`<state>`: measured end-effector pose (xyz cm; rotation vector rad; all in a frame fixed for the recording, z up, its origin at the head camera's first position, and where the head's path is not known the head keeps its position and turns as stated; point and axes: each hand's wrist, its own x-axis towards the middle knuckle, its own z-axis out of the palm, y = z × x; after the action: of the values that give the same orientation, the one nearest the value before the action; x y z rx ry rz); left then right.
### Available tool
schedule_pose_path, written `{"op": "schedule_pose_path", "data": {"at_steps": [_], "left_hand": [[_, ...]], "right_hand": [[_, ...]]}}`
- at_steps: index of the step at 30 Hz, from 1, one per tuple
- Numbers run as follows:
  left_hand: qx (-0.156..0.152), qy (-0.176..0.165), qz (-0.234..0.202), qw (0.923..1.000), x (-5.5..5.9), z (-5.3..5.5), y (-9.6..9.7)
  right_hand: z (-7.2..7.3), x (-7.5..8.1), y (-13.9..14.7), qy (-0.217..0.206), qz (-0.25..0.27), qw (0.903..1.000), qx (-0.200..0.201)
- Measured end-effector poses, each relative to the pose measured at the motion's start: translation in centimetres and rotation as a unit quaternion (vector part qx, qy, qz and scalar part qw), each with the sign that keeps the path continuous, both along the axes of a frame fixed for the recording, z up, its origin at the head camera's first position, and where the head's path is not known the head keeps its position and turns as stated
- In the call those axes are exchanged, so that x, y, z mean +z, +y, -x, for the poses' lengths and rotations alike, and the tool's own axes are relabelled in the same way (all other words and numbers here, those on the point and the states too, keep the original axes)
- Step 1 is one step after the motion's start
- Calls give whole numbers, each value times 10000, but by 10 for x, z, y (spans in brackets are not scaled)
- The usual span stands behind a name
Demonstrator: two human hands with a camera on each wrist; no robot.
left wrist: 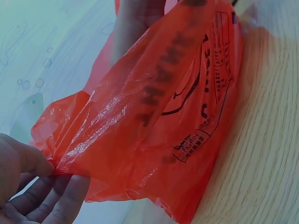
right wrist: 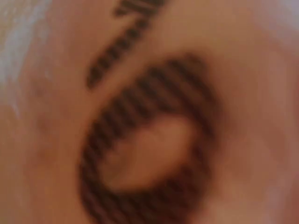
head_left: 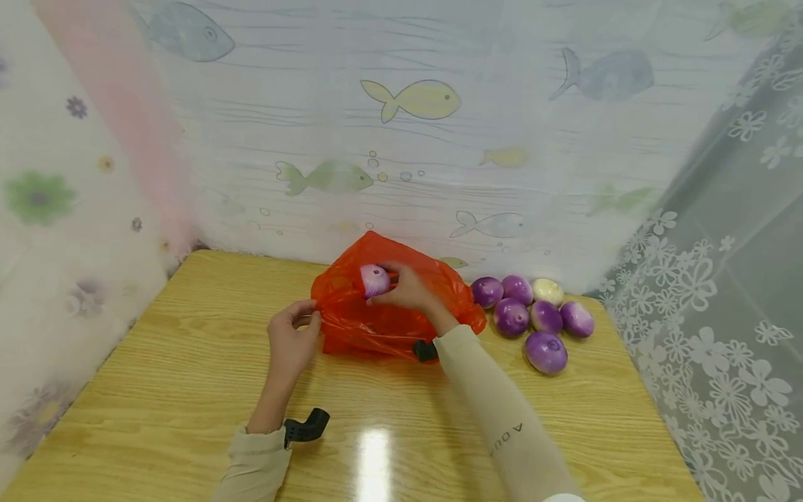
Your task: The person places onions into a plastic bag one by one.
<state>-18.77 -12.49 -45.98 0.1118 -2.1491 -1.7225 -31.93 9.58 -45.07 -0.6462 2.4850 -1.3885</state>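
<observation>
A red plastic bag point(head_left: 433, 275) with black printing lies on its side on the table, its mouth spread apart. In the head view my left hand point(head_left: 293, 338) pinches the left edge of the bag between thumb and fingers; the left wrist view has the same hand point(left wrist: 44, 186) gripping the thin film. My right hand point(head_left: 408, 287) reaches over the front of the bag into its mouth and holds a purple-and-white onion point(head_left: 374, 280) by its right side. Red film with blurred black print fills the right wrist view, so hand and onion are hidden there.
Several purple onions point(head_left: 511, 317) sit in a cluster right of the bag, among them a pale yellowish one point(head_left: 548, 291). A nearer onion point(head_left: 546, 352) rests at the front of the group. Behind the wooden table point(head_left: 188, 390) hangs a fish-patterned curtain point(head_left: 408, 195).
</observation>
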Motion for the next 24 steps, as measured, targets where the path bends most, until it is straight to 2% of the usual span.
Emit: {"op": "schedule_pose_path", "data": {"at_steps": [9, 20, 24], "left_hand": [[-17, 57, -39, 10000, 1, -1, -1], [-32, 5, -11, 10000, -1, 0, 1], [-33, 49, 13, 10000, 2, -2, 1]], "right_hand": [[1, -15, -3, -121, -239, 9996, 17], [1, -22, 0, -366, -232, 9991, 1], [0, -23, 2, -386, -242, 9989, -52]]}}
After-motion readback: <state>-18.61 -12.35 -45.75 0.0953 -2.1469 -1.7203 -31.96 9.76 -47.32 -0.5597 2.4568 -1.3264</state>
